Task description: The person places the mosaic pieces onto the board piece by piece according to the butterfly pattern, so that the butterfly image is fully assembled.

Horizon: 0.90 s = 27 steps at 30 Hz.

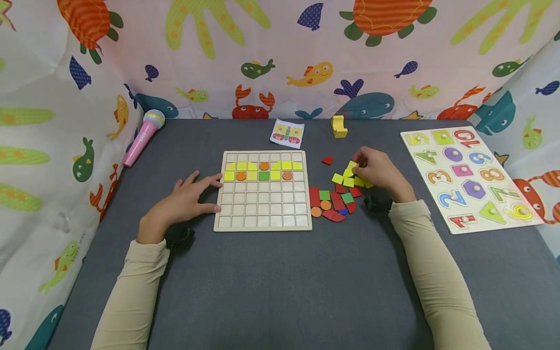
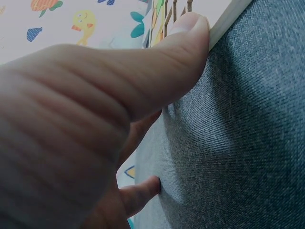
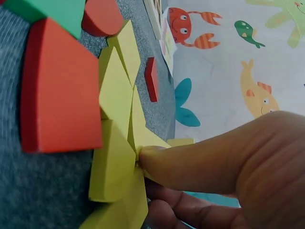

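Observation:
A wooden grid board (image 1: 264, 226) lies on the table, with yellow, orange and green pieces in its upper rows. My left hand (image 1: 181, 201) rests with fingers spread at the board's left side; in the left wrist view its thumb (image 2: 171, 59) touches the board's edge. To the right of the board, my right hand (image 1: 379, 170) pinches a yellow block (image 1: 352, 165) at a pile of yellow pieces (image 1: 337, 178). Seen from the right wrist, the thumb (image 3: 190, 160) presses the yellow block (image 3: 148, 137), fingers partly hidden behind.
Red pieces (image 1: 314, 197), with green, orange and blue ones, lie against the board's right side. Behind are a butterfly pattern card (image 1: 287, 134) and a yellow block-like object (image 1: 338, 127). A number puzzle (image 1: 472, 180) lies right, a pink microphone (image 1: 143, 138) left. Printed cloth (image 1: 210, 104) surrounds the table.

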Tool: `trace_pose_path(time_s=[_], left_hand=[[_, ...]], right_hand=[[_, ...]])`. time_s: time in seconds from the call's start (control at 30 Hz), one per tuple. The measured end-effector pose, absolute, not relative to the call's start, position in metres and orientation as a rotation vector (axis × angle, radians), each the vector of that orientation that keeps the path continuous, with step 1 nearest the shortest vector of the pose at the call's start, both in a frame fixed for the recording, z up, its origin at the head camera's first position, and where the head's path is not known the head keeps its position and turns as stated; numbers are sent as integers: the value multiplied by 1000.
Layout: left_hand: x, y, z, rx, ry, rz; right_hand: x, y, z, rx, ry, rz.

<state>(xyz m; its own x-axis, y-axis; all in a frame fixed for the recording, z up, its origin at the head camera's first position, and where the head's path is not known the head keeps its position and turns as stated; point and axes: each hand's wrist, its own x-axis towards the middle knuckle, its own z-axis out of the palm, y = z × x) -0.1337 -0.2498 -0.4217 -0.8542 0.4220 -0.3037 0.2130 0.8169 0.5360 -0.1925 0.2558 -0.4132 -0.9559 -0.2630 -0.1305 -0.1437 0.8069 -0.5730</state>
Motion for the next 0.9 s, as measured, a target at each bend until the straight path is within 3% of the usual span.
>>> trace_pose_path(time_s=[0.43,0.9], left_hand=[[-133,-248,-420,467,2593,693],[-135,-249,-423,463,2590,688]], right_hand=[[-189,236,-407,-361,2910,-1023],[-190,172,-407,-693,2808,-1032]])
